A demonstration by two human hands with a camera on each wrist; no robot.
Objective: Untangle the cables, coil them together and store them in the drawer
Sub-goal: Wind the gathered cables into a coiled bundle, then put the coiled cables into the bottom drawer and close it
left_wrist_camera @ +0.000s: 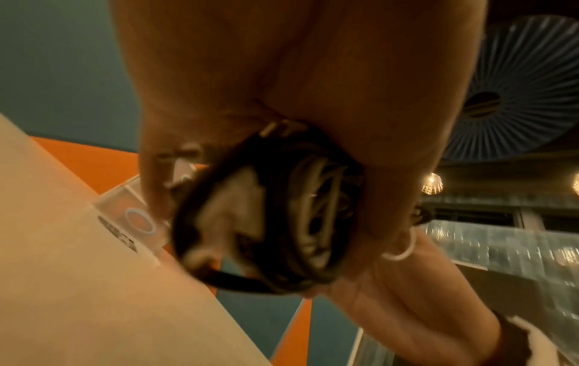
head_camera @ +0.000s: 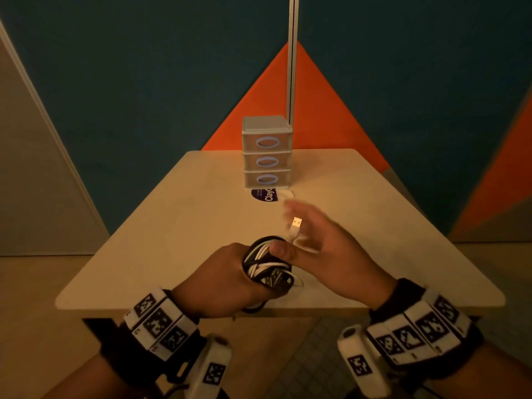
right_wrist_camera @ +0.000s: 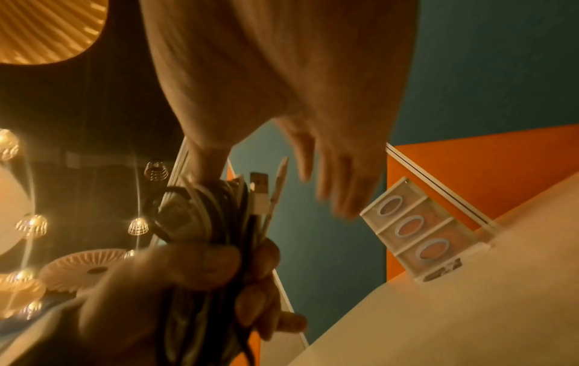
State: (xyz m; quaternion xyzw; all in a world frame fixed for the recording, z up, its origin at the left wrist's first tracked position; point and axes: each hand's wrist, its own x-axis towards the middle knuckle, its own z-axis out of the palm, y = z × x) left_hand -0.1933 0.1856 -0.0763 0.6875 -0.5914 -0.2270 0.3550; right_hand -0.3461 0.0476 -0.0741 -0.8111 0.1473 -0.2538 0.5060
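Coil (head_camera: pixel 269 264) is clenched in left hand (head_camera: pixel 221 279) over desk's (head_camera: pixel 172 226) near edge; right hand (head_camera: pixel 325 243) is held spread, fingers relaxed, thumb touching coil.

Cables (head_camera: pixel 267 264): black and white, mixed in one coil at lower centre. Drawers (head_camera: pixel 267 152): pale grey, light-blue oval rings. Wall (head_camera: pixel 115 67): teal with orange triangle; table (head_camera: pixel 187 214): beige.
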